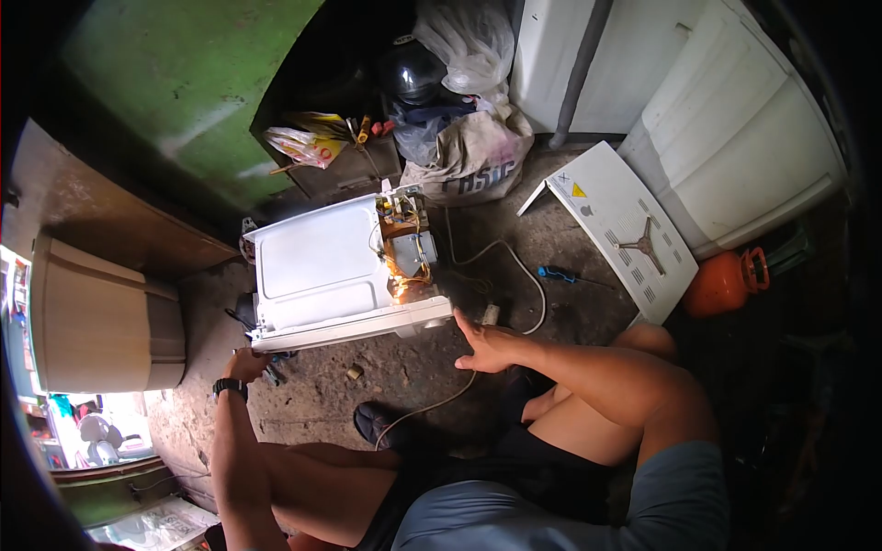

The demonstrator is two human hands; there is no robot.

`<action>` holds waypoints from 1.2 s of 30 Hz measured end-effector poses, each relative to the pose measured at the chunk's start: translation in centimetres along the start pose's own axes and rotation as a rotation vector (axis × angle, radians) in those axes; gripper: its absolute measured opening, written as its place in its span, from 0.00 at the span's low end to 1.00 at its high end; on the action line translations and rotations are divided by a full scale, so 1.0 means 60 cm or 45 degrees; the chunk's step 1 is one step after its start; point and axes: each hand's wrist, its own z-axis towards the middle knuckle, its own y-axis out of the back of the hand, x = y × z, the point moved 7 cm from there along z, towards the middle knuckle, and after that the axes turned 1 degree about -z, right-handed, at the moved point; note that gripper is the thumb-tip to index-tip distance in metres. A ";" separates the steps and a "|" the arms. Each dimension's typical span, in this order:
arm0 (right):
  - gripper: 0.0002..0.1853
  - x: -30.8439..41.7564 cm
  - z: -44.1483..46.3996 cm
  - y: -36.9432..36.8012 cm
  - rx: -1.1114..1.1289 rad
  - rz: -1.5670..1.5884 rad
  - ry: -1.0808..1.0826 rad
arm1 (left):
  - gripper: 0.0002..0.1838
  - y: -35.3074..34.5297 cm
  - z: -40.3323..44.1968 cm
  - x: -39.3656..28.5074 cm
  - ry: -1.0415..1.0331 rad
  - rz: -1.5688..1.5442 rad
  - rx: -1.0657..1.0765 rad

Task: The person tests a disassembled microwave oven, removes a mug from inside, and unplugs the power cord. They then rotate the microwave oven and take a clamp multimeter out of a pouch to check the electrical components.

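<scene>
A white microwave oven (322, 262) lies on the floor before me without its outer cover, its wiring and metal parts (409, 253) exposed at the right end. My left hand (244, 365), with a black watch on the wrist, is closed at the near left corner of its front panel; the fingers are partly hidden. At the near right corner, my right hand (491, 344) touches the panel with the index finger, thumb spread apart. Below the left hand lies a small dark tool (274, 372) I cannot make out. A power cord (528, 275) curves to the right.
The white cover (634, 234) with a warning sticker lies right, bearing a three-armed piece (646, 246). A blue-handled screwdriver (559, 274) lies beside it. An orange gas cylinder (721, 283) stands further right. Behind are a printed sack (478, 161) and a tool box (344, 174).
</scene>
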 end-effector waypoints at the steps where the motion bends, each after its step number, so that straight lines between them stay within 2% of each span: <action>1: 0.59 -0.003 0.003 -0.002 -0.006 -0.015 0.005 | 0.21 0.000 0.001 0.002 0.000 -0.001 -0.003; 10: 0.59 -0.004 0.003 -0.002 -0.002 -0.018 0.003 | 0.22 -0.001 0.000 0.003 -0.046 -0.011 -0.024; 12: 0.59 -0.008 0.005 -0.005 -0.013 -0.026 0.018 | 0.27 0.000 0.002 0.003 -0.091 0.015 -0.042; 16: 0.60 -0.001 0.003 0.001 0.010 0.004 -0.008 | 0.28 -0.001 0.010 0.011 -0.093 0.027 -0.046; 19: 0.60 -0.014 0.014 -0.010 -0.056 -0.035 0.045 | 0.23 0.000 0.007 0.004 -0.073 0.062 -0.015; 29: 0.60 -0.004 0.011 -0.004 0.037 0.026 -0.039 | 0.25 0.005 -0.019 -0.019 -0.158 0.031 -0.011; 31: 0.61 -0.008 0.015 -0.006 0.022 0.021 -0.076 | 0.29 0.005 -0.017 -0.013 -0.185 -0.022 -0.068; 36: 0.61 -0.015 0.022 -0.011 -0.052 0.009 -0.008 | 0.28 0.000 -0.005 -0.001 -0.145 -0.064 -0.028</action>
